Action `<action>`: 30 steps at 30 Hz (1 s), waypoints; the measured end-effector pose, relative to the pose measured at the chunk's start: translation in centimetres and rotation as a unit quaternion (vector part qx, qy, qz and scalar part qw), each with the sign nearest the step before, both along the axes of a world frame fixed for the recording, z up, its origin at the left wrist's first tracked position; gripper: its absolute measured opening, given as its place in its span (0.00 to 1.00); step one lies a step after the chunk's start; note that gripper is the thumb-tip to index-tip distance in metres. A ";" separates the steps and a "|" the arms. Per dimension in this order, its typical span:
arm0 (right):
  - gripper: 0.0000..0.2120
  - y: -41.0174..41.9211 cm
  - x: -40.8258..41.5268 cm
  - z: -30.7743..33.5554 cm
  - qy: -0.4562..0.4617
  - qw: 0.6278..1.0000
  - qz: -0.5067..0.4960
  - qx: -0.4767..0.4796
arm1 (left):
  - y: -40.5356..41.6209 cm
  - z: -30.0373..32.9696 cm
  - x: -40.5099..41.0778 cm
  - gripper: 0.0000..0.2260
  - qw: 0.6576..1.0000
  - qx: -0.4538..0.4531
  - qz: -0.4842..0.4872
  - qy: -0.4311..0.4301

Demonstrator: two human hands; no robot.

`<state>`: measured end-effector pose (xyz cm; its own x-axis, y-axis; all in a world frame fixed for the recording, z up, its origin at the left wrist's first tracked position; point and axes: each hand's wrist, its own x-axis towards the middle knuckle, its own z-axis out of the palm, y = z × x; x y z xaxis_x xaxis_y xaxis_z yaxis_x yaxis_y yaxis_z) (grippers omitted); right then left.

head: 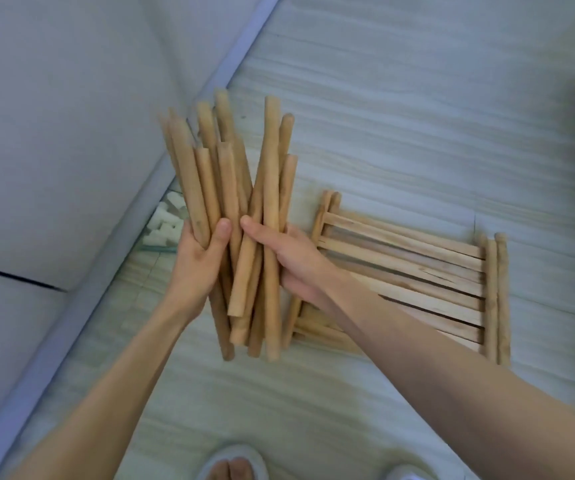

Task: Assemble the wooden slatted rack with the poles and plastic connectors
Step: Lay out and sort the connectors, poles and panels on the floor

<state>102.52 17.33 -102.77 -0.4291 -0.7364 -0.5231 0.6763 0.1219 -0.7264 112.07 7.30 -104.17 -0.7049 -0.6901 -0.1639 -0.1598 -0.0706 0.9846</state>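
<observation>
Two bare forearms enter from the bottom edge, no sleeves, no watch, no rings or bands visible on either wrist. Left hand (200,252) and right hand (293,261) are both bare, nails short and unpainted where the thumbs show. At the lower edge, a white open-toe slipper (234,460) with toes showing through its front opening. A second white slipper (405,472) shows only as a pale rounded tip, blurred and cut off by the frame.
</observation>
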 end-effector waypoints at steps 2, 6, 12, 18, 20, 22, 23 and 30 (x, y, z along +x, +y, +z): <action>0.17 -2.4 0.5 0.3 0.060 0.998 0.031 0.002 | -2.2 0.1 1.5 0.30 0.999 0.016 -0.005 0.031; 0.14 -4.4 0.7 -0.1 0.224 0.967 0.121 0.022 | -4.5 -0.1 3.9 0.37 0.996 0.058 -0.042 0.044; 0.15 -2.6 0.8 -3.0 0.299 0.934 0.187 0.056 | -3.1 -3.0 5.2 0.12 0.995 0.075 -0.063 -0.002; 0.17 -0.4 2.1 -5.8 0.356 0.914 0.183 0.071 | -1.8 -4.1 5.6 0.14 0.993 0.003 -0.104 -0.055; 0.23 0.1 2.2 -6.3 0.382 0.904 0.182 0.061 | -1.5 -4.1 5.3 0.15 0.989 -0.002 -0.132 -0.059; 0.29 0.3 2.1 -6.2 0.377 0.907 0.178 0.060 | -1.6 -3.5 4.8 0.14 0.987 -0.009 -0.155 -0.047; 0.31 0.3 2.0 -6.2 0.371 0.910 0.176 0.061 | -1.7 -3.2 4.6 0.17 0.986 -0.009 -0.160 -0.042; 0.21 0.1 1.3 -5.6 0.332 0.932 0.142 0.047 | -2.7 -2.2 3.9 0.28 0.988 0.026 -0.148 -0.025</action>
<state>103.80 17.38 -108.38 -0.4766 -0.8333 -0.2801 0.0136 0.3116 -0.9501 115.94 4.58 -106.38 -0.8641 -0.4456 -0.2339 -0.2301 -0.0636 0.9711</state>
